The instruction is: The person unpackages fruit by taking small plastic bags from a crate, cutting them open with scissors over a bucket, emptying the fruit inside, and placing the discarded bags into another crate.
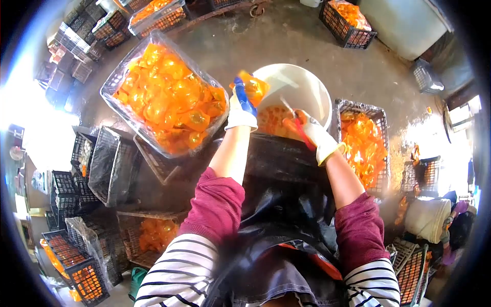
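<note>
My left hand (242, 102), in a white and blue glove, is closed around a shiny orange plastic bag (255, 89) at the left rim of a large white bucket (317, 88). My right hand (311, 127), also gloved, grips a red-handled cutting tool (307, 138) over the bucket. Its thin, pale blade points up and left; whether it is a knife or scissors I cannot tell. Orange, foamy-looking contents (273, 118) lie low inside the bucket. Left of my left hand, a plastic-lined crate (113, 97) is heaped with similar orange bags (171, 92).
Close to my right hand stands a black crate (384, 115) of orange bags. Another filled crate (337, 28) sits farther back beside a large pale container (404, 25). Stacked crates (76, 261) and a black-lined crate (110, 166) crowd the left. A black apron (281, 174) covers my lap.
</note>
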The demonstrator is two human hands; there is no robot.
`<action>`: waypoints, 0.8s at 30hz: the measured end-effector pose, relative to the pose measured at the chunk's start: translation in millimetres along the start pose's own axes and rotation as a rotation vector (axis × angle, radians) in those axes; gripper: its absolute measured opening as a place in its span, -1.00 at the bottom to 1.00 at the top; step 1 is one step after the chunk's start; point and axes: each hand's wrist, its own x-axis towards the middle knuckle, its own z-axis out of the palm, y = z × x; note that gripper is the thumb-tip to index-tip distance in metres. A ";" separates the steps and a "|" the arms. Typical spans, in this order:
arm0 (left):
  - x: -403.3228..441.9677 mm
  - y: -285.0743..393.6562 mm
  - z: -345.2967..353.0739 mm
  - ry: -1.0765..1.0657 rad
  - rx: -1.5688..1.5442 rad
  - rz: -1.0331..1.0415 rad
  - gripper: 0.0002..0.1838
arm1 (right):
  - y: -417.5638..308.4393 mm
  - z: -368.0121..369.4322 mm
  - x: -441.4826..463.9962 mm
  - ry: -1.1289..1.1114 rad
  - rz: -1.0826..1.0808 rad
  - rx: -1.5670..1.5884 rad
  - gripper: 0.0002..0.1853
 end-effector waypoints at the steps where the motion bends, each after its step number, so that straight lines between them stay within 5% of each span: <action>1: 8.8 -2.8 -2.4 -0.028 -0.005 0.028 -0.54 | 4.0 4.9 2.6 -0.015 0.007 -0.056 -0.55; 6: 10.7 -8.6 11.7 -0.221 -0.024 0.026 -0.49 | -79.2 -16.3 -18.7 -0.106 0.185 0.058 -0.49; 9: 7.8 -4.8 14.9 -0.275 0.066 -0.064 -0.44 | -28.6 7.9 7.6 -0.046 0.001 0.225 -0.62; 11: 7.2 -0.3 15.0 -0.313 0.121 -0.068 -0.44 | -20.7 6.2 7.5 -0.066 0.139 0.491 -0.66; 18: 2.9 -4.5 18.5 -0.364 0.250 0.027 -0.47 | -35.0 9.8 3.2 0.044 -0.023 0.020 -0.71; 24: -6.0 4.0 15.7 -0.269 0.159 -0.056 -0.53 | -7.9 15.4 11.5 0.022 0.092 0.102 -0.67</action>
